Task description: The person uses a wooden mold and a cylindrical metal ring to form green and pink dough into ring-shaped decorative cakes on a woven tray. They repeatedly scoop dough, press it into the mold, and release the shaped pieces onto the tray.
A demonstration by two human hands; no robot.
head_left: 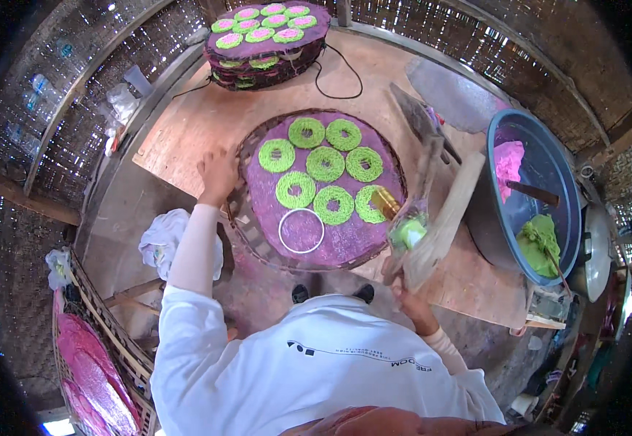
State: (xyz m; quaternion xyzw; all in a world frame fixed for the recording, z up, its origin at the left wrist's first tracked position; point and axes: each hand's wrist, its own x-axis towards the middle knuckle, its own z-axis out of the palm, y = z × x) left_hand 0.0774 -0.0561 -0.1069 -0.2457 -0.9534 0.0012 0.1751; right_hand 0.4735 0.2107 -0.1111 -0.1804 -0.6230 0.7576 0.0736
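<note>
A round woven tray lined with purple sheet lies before me. Several green dough rings of thin strands rest on it, along with a thin white hoop near its front edge. My left hand is at the tray's left rim, fingers spread, slightly blurred. At the right, my right hand closes round the near end of a wooden lever press. A clear tube with green dough sits in the press, its gold-coloured end over the rightmost ring.
A blue basin at the right holds pink dough and green dough, with wooden sticks. Stacked trays of green-and-pink rings stand at the back. A white cloth lies left; a pink-lined basket stands lower left.
</note>
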